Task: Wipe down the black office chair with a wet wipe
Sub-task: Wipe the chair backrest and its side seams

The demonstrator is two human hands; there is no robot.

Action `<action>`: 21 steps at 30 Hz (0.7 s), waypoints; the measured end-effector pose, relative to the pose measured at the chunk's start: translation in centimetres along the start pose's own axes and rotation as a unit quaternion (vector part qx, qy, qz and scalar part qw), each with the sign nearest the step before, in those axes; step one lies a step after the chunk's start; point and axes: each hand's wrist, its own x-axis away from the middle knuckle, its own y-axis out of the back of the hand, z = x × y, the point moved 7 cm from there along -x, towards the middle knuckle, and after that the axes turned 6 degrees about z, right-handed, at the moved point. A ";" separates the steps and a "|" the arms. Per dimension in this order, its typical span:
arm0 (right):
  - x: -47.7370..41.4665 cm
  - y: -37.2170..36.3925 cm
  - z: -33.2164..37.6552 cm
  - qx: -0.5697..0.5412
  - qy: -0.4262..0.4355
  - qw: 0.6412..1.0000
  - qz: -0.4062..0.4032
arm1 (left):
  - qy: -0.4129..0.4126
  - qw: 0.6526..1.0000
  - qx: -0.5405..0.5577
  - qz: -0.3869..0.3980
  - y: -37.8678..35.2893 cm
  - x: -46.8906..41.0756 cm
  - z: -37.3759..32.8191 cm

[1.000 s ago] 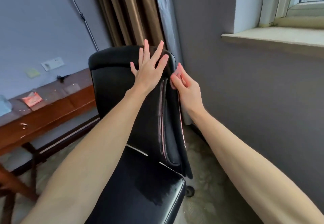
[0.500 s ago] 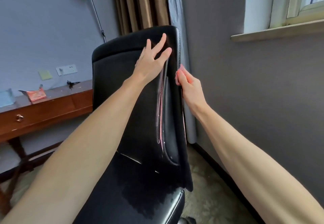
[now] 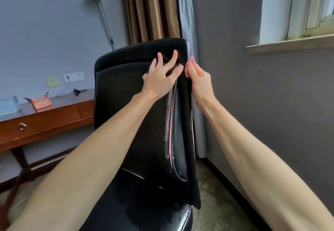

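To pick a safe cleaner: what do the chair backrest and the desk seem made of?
Chair backrest: black leather or faux leather, glossy, with sharp highlights and a stitched edge; which one, I cannot tell. Desk: reddish-brown wood, seemingly varnished, given its sheen.

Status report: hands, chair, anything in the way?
Left hand flat on the chair back, fingers spread. Right hand pinches the wipe at the back's right edge. Nothing blocking.
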 end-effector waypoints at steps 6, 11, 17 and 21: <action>4.9 0.8 -2.2 0.032 -0.013 0.999 0.006 | -0.008 1.000 0.005 -0.018 -0.2 0.8 -1.2; 5.7 1.0 -0.1 0.045 0.015 0.999 0.007 | -0.021 0.999 0.035 -0.022 -0.1 1.9 -2.1; 1.6 0.3 5.2 -0.011 0.058 0.998 -0.005 | -0.035 0.996 0.077 -0.026 0.5 3.3 -2.3; 3.5 0.4 3.9 -0.033 0.045 0.998 0.014 | -0.041 0.997 0.063 -0.023 0.2 3.8 -2.7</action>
